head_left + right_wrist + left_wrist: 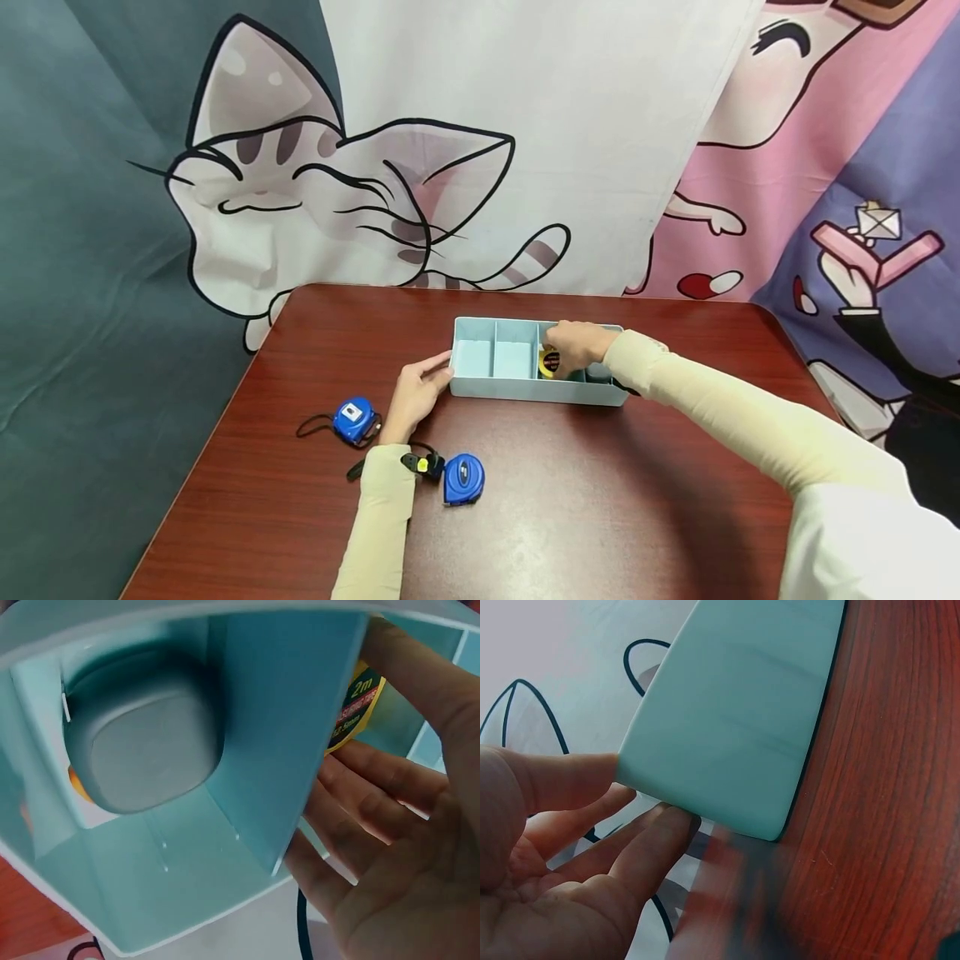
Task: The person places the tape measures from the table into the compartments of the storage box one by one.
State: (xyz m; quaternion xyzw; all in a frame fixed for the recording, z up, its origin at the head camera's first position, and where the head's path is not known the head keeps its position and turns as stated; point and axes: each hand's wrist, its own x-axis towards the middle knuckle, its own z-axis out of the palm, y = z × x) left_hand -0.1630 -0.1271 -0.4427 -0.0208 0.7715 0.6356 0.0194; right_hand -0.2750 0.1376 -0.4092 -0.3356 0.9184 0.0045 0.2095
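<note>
Yellow tape measure (549, 363) sits inside the light-blue tray (525, 389), third compartment from the left, pinched by the right hand (576, 343); the left hand (415, 396), fingers relaxed, touches the tray's left end.

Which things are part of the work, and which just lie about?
Seemingly part of the work:
pale blue tray, touched by left hand
yellow tape measure, held by right hand
grey object inside the tray

Lying about, perhaps related:
strapped blue tape measure
other blue tape measure
</note>
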